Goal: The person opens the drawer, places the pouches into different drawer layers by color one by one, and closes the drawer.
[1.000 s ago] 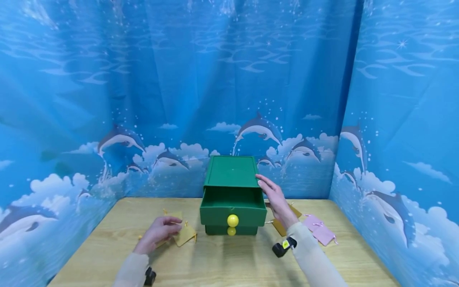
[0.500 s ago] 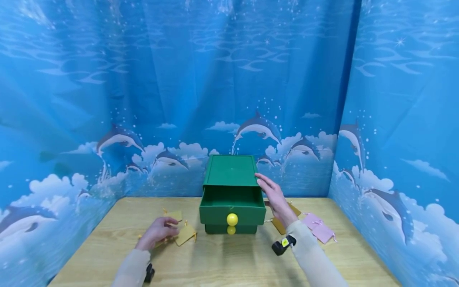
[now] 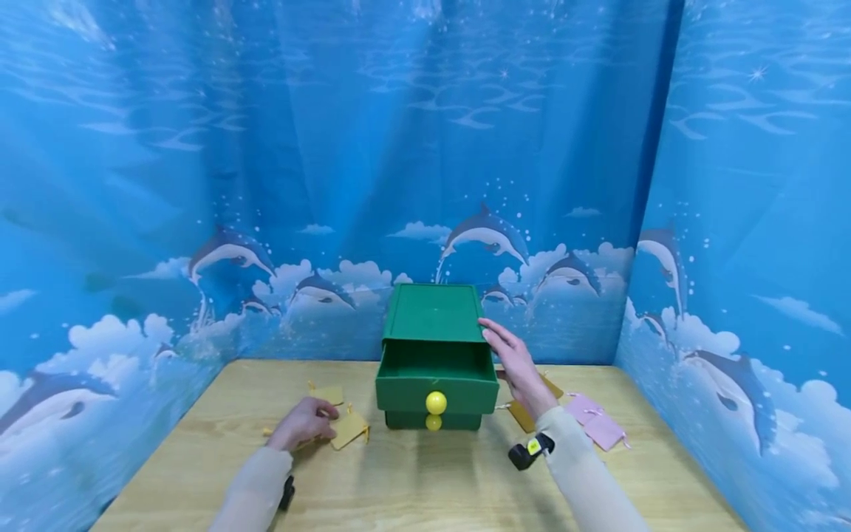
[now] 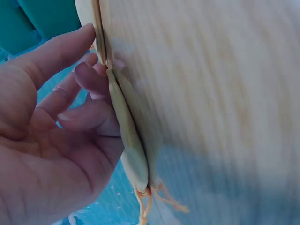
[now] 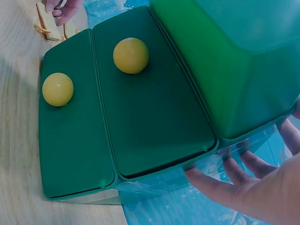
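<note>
Toward the table's [image 3: 193, 451] left edge, my left hand [image 3: 304, 423], grip unclear, part-hides yellow pouches [image 3: 349, 430]; my outstretched right hand [image 3: 520, 369] touches the drawer box [image 3: 435, 312].

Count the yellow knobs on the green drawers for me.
2: an upper knob on the pulled-out top drawer and a lower knob on the bottom drawer. The right wrist view shows both whole; any at the back would be hidden.
</note>
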`<state>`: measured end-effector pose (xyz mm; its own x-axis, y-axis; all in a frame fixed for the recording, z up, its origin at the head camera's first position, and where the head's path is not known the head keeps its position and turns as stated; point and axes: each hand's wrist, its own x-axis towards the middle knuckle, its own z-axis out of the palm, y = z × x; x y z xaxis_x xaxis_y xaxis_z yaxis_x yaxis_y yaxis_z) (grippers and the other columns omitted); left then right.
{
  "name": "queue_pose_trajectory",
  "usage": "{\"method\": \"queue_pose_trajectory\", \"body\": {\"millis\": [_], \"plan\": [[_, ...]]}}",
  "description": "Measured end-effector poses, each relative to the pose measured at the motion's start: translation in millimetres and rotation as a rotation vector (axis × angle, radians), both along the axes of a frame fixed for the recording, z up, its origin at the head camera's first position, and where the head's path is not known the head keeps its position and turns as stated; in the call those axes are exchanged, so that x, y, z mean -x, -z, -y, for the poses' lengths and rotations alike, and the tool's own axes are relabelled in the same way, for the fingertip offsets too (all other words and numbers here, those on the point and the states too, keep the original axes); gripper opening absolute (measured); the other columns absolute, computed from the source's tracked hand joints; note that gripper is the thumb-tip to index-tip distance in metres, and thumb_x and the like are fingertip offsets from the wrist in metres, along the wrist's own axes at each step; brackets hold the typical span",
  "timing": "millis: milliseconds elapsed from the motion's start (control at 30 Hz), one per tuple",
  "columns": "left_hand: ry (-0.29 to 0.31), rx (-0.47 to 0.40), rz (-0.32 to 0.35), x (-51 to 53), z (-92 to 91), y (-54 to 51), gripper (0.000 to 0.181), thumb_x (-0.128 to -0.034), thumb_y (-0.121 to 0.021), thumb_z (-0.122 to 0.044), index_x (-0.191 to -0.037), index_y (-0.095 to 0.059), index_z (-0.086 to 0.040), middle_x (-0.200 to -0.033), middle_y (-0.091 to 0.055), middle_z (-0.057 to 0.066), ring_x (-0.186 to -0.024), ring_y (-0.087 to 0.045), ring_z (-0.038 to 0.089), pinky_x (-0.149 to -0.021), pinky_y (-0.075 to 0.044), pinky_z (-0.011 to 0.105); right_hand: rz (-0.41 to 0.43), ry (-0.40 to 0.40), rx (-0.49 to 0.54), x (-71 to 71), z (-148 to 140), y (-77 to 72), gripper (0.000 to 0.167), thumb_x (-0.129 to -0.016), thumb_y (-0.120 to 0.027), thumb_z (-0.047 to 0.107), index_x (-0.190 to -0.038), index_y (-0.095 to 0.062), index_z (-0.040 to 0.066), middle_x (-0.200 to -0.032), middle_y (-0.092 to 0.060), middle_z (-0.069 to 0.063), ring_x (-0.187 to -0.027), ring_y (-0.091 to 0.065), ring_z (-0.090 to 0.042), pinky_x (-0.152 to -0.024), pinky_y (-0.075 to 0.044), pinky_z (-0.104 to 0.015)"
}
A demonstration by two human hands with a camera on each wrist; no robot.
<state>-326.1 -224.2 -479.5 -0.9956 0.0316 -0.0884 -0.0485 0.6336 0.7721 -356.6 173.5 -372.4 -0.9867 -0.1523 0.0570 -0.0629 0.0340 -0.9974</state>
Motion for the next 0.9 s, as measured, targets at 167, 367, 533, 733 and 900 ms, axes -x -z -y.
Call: {"method": "queue_pose_trajectory", "body": {"millis": [167, 367, 533, 733, 900], "plan": [[0.025, -0.044, 0.021, -0.5, -2.6, 5.0, 0.029, -0.0741, -0.076, 0.004, -0.102, -0.068, 0.001, -0.094, -0.062, 0.012, -0.078, -0.056, 0.020, -0.063, -0.049, 0.029, 0.016, 0.001, 0.000, -3.3, -3.0, 2.1, 0.048, -0.101, -0.050, 0.047, -0.146, -0.046, 0.030, -0.160, -0.029, -0.001, -0.148, -0.025, -0.035, -0.105, -0.035, -0.067], [0.038, -0.009, 0.026, 0.7, -0.8, 2.5, 0.030, -0.0719, -0.079, 0.002, -0.100, -0.068, -0.003, -0.091, -0.060, 0.010, -0.077, -0.053, 0.020, -0.064, -0.047, 0.030, 0.005, -0.009, 0.006, -1.5, -1.2, 1.1, 0.050, -0.101, -0.050, 0.048, -0.147, -0.045, 0.030, -0.161, -0.027, -0.001, -0.148, -0.023, -0.035, -0.106, -0.034, -0.068], [0.037, 0.035, 0.038, 1.6, -1.4, -1.7, 0.031, -0.0713, -0.078, 0.002, -0.100, -0.068, -0.003, -0.092, -0.061, 0.010, -0.078, -0.055, 0.021, -0.066, -0.048, 0.031, 0.024, -0.032, 0.020, 1.3, -1.4, -0.2, 0.050, -0.103, -0.047, 0.044, -0.149, -0.042, 0.028, -0.163, -0.022, -0.002, -0.150, -0.019, -0.036, -0.107, -0.031, -0.069], [0.030, 0.052, 0.060, 1.6, -3.6, -2.0, 0.030, -0.0713, -0.078, 0.002, -0.100, -0.068, -0.002, -0.097, -0.064, 0.009, -0.083, -0.057, 0.021, -0.070, -0.050, 0.032, 0.039, -0.038, 0.014, -13.0, 0.3, -12.7, 0.049, -0.104, -0.047, 0.040, -0.150, -0.042, 0.025, -0.163, -0.022, -0.004, -0.149, -0.019, -0.036, -0.108, -0.030, -0.068], [0.046, 0.020, 0.017, 1.0, -3.1, -1.4, 0.027, -0.0674, -0.077, 0.006, -0.092, -0.068, 0.003, -0.089, -0.064, 0.010, -0.080, -0.056, 0.020, -0.067, -0.048, 0.029, 0.041, -0.041, 0.001, -24.7, 3.6, -24.1, 0.048, -0.105, -0.046, 0.036, -0.151, -0.041, 0.023, -0.163, -0.022, -0.006, -0.149, -0.020, -0.037, -0.108, -0.033, -0.066]]}}
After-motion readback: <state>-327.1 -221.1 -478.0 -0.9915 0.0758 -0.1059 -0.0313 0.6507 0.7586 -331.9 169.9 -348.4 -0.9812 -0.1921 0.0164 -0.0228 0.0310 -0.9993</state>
